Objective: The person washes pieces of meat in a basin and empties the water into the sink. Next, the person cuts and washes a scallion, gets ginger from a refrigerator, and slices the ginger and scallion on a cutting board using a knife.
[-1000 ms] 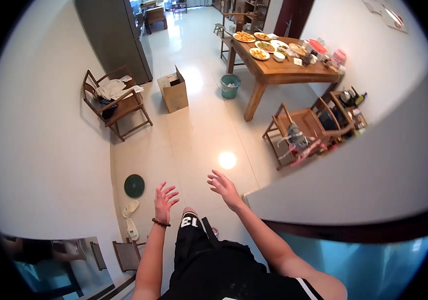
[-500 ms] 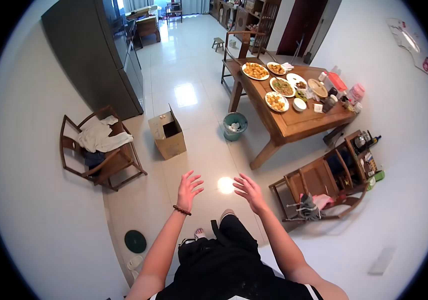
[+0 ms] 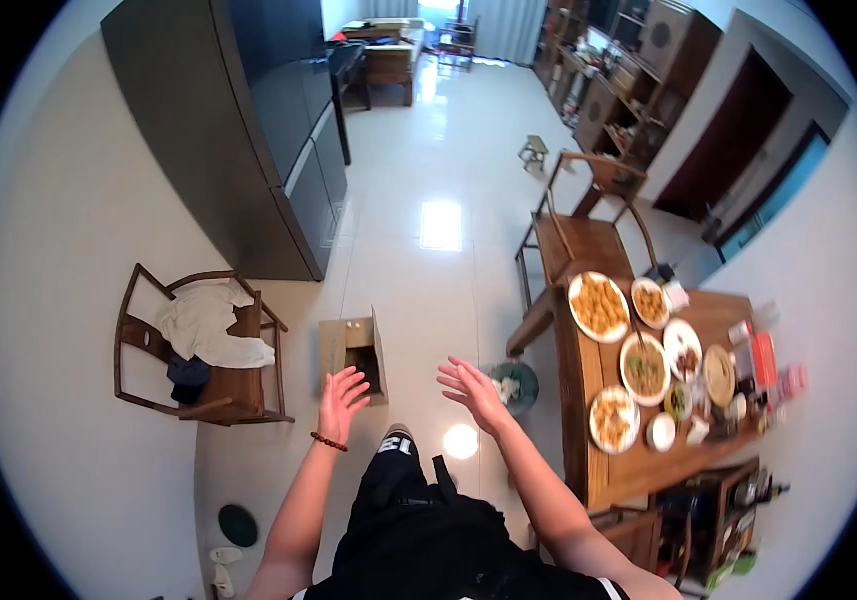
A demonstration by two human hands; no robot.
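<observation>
cardboard box [image 3: 354, 352] nearest left hand [image 3: 341, 402] | right hand [image 3: 474, 393] | both hands empty, fingers spread | shorts [image 3: 394, 447] print unreadable

brown cardboard box [image 3: 352, 352], teal bin [image 3: 515, 386], white cloth [image 3: 207, 325]

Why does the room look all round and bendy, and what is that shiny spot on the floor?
Head view: a fisheye lens curves the walls and blackens the corners; the bright spot is lamp glare on glossy tiles near the right hand; the table edge looks slightly blurred.
</observation>
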